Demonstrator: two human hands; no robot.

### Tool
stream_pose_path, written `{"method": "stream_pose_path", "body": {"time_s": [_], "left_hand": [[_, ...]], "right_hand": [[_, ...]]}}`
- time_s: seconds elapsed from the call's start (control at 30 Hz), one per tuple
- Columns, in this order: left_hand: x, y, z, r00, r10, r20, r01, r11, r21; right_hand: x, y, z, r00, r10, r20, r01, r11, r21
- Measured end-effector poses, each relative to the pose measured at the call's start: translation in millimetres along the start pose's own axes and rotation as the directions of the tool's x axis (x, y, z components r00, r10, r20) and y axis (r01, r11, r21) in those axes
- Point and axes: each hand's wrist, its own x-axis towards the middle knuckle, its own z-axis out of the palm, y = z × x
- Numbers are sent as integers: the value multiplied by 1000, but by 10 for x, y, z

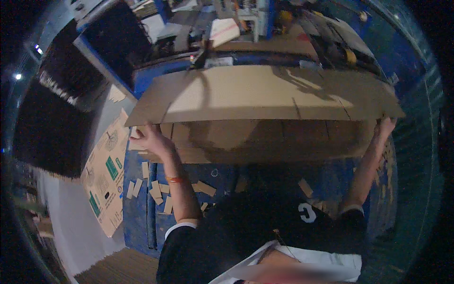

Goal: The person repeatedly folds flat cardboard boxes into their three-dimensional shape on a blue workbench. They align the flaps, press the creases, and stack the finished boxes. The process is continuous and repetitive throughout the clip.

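A long brown cardboard sheet (227, 92) spans the space before me, its far side against the blue machine. Near its left front corner, my left hand (153, 139) grips the edge, fingertips partly hidden by the board. At the other end my right hand (385, 127) is closed on the right front corner. Slots or cut lines run in from the sheet's near edge. Under it lies more brown cardboard (236, 142), partly covered by the upper sheet and its shadow.
The blue machine (142, 85) has metal parts and papers on top. Small cardboard offcuts (168, 203) lie scattered on a blue surface (137, 229) close to my body. A printed cardboard piece (106, 177) leans at the left, beside dark stacked material (52, 123).
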Motion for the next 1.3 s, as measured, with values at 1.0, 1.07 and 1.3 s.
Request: {"method": "stream_pose_path", "body": {"time_s": [1.0,1.07,1.3], "left_hand": [[-987,545,35,-67,-240,969,-912,409,38],[-964,541,51,-104,-243,964,-919,394,0],[-923,477,91,-120,-217,969,-938,344,-39]], "right_hand": [[-3112,-1442,732,239,-443,864,870,494,13],[-3088,-1428,723,237,-450,861,862,506,27],[-2942,-1380,633,127,-473,872,860,490,140]]}}
